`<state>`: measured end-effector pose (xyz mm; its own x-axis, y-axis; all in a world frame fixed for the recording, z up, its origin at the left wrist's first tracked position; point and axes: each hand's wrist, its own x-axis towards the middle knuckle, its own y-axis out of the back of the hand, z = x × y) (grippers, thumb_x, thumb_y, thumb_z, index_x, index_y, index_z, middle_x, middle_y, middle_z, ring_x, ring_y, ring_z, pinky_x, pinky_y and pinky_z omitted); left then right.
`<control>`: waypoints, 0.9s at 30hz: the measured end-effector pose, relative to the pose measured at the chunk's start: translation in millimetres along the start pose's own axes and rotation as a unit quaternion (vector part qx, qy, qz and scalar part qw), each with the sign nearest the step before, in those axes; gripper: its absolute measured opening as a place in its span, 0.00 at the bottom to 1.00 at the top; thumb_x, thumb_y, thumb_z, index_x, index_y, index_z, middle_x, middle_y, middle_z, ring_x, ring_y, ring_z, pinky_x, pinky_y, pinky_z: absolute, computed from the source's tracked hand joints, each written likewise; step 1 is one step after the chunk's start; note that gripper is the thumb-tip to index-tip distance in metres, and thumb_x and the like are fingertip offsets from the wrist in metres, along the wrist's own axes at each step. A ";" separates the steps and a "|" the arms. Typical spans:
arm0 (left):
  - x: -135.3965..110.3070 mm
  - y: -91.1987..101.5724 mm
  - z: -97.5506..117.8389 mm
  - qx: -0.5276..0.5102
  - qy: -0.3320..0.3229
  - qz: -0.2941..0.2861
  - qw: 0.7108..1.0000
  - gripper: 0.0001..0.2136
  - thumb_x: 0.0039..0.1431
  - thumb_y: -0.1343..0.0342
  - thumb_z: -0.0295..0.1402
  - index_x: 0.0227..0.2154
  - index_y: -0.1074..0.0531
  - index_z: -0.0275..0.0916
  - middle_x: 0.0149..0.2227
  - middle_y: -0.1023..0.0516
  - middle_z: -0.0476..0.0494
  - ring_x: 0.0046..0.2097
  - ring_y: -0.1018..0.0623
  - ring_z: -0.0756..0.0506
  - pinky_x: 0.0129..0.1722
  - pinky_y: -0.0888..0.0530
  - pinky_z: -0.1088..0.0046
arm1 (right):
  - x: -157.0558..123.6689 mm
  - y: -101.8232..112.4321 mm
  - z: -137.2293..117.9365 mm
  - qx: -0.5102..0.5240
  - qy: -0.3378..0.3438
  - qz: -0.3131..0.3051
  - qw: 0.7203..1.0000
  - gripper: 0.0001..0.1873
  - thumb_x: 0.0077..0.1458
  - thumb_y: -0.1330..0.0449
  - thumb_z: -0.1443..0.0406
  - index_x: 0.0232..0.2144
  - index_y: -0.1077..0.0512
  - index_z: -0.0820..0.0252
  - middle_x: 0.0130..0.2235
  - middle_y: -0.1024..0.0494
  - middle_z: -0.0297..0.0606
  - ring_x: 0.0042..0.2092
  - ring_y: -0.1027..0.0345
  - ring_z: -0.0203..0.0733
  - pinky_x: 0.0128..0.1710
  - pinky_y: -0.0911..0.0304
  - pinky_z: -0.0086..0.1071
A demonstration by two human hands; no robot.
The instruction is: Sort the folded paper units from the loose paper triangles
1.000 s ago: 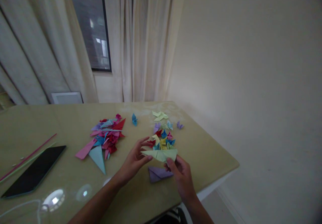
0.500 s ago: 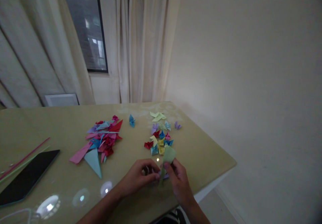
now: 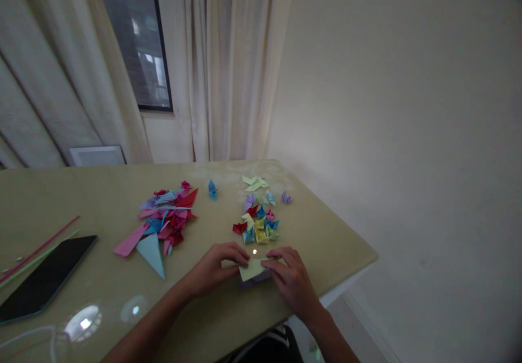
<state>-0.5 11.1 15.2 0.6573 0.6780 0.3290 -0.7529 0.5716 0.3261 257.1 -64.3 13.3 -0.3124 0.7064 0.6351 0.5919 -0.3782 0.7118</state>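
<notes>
A light green folded paper (image 3: 252, 269) lies on the tan table (image 3: 101, 189) near its front edge. My left hand (image 3: 215, 266) presses on its left end with curled fingers. My right hand (image 3: 290, 281) holds its right end down, fingers bent over it. A purple folded paper (image 3: 261, 277) peeks out beneath the green one. Just behind my hands sits a cluster of small folded paper figures (image 3: 258, 220) in several colours.
A heap of pink, red and blue folded papers (image 3: 163, 222) lies to the left, with a pale blue triangle (image 3: 151, 252) at its front. A dark tablet (image 3: 43, 278) and thin pink and green sticks (image 3: 38, 250) are at far left. The table's right edge (image 3: 346, 227) drops off near my right hand.
The green paper was held up in the air, then turned on end, and now lies flat on the table over the purple piece with both hands pressing it.
</notes>
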 end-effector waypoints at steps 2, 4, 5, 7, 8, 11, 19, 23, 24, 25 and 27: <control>-2.1 4.5 -5.2 0.047 -0.012 -0.022 0.999 0.09 0.61 0.39 0.25 0.40 0.16 0.42 0.48 0.16 0.41 0.49 0.17 0.44 0.52 0.25 0.69 | -6.2 -4.3 1.3 -0.017 0.010 -0.023 1.000 0.22 0.56 0.35 0.80 0.46 0.20 0.51 0.44 0.20 0.38 0.47 0.28 0.46 0.48 0.33 0.40; -3.9 6.7 -9.3 0.059 -0.015 -0.041 0.997 0.13 0.59 0.40 0.22 0.41 0.16 0.43 0.48 0.16 0.42 0.49 0.17 0.45 0.52 0.24 0.71 | -11.6 -7.7 0.8 -0.018 0.018 -0.033 0.999 0.22 0.55 0.34 0.80 0.46 0.20 0.52 0.42 0.20 0.37 0.45 0.28 0.45 0.46 0.33 0.39; -4.5 6.7 -10.7 0.058 -0.016 -0.049 0.997 0.14 0.59 0.41 0.21 0.42 0.16 0.43 0.48 0.16 0.42 0.49 0.17 0.45 0.51 0.24 0.71 | -13.7 -8.6 0.4 -0.017 0.022 -0.028 0.999 0.22 0.54 0.34 0.80 0.46 0.20 0.53 0.41 0.20 0.37 0.44 0.28 0.45 0.45 0.33 0.39; -4.9 5.0 -12.8 0.060 -0.018 -0.057 0.996 0.14 0.60 0.41 0.22 0.43 0.16 0.43 0.48 0.16 0.42 0.49 0.17 0.45 0.51 0.24 0.71 | -16.9 -9.0 -0.4 -0.017 0.025 -0.006 1.000 0.21 0.54 0.35 0.80 0.46 0.21 0.55 0.41 0.20 0.38 0.43 0.28 0.45 0.45 0.33 0.39; -4.8 3.5 -13.6 0.065 -0.017 -0.061 0.996 0.13 0.62 0.42 0.23 0.44 0.16 0.44 0.48 0.16 0.42 0.49 0.17 0.45 0.51 0.24 0.71 | -17.9 -8.7 -0.7 -0.017 0.025 0.005 1.000 0.21 0.54 0.36 0.80 0.46 0.21 0.55 0.41 0.20 0.38 0.43 0.28 0.45 0.45 0.34 0.39; -4.8 -2.5 -16.3 0.109 -0.010 -0.072 0.991 0.15 0.63 0.43 0.23 0.45 0.16 0.45 0.50 0.16 0.42 0.50 0.18 0.45 0.52 0.24 0.71 | -19.5 -7.9 -1.3 -0.015 0.013 0.018 1.000 0.21 0.54 0.37 0.80 0.45 0.21 0.55 0.41 0.21 0.38 0.43 0.29 0.45 0.45 0.35 0.39; -9.1 -10.1 -23.2 0.195 -0.006 -0.089 0.977 0.23 0.56 0.47 0.16 0.47 0.18 0.47 0.51 0.17 0.43 0.54 0.21 0.44 0.56 0.26 0.68 | -22.0 -15.4 -0.9 -0.005 -0.065 -0.023 0.998 0.24 0.46 0.38 0.83 0.40 0.21 0.54 0.39 0.22 0.36 0.43 0.31 0.45 0.44 0.37 0.38; -6.8 -10.8 -19.0 0.205 -0.009 -0.084 0.975 0.23 0.55 0.48 0.15 0.45 0.18 0.46 0.50 0.17 0.44 0.53 0.21 0.45 0.55 0.25 0.68 | -21.2 -15.3 -1.6 -0.003 -0.093 -0.056 0.994 0.21 0.48 0.37 0.82 0.39 0.21 0.53 0.40 0.22 0.35 0.43 0.30 0.44 0.45 0.37 0.37; -5.9 -11.2 -16.7 0.207 -0.012 -0.085 0.975 0.24 0.54 0.48 0.15 0.45 0.18 0.46 0.49 0.17 0.44 0.53 0.21 0.45 0.55 0.26 0.68 | -20.5 -14.7 -2.3 0.001 -0.100 -0.061 0.993 0.21 0.49 0.38 0.81 0.39 0.22 0.54 0.42 0.22 0.35 0.45 0.30 0.44 0.47 0.36 0.37; -5.0 -11.6 -14.1 0.210 -0.015 -0.087 0.974 0.24 0.53 0.48 0.14 0.44 0.18 0.46 0.49 0.17 0.44 0.52 0.21 0.45 0.55 0.26 0.68 | -19.6 -14.1 -3.0 0.006 -0.106 -0.066 0.992 0.20 0.50 0.38 0.81 0.40 0.22 0.54 0.44 0.22 0.36 0.46 0.30 0.45 0.49 0.36 0.38; -3.8 -12.3 -8.5 0.214 -0.018 -0.088 0.973 0.23 0.52 0.48 0.14 0.42 0.19 0.45 0.49 0.17 0.45 0.52 0.21 0.45 0.54 0.26 0.68 | -17.7 -13.3 -4.4 0.018 -0.120 -0.078 0.990 0.19 0.52 0.38 0.80 0.40 0.24 0.54 0.47 0.22 0.38 0.49 0.30 0.47 0.52 0.36 0.39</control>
<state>6.0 5.4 2.4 0.7812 0.5661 0.2631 -0.5513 0.4279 0.7162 251.5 -74.5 -6.1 -0.2196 0.8774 0.4265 0.5777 -0.2354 0.7816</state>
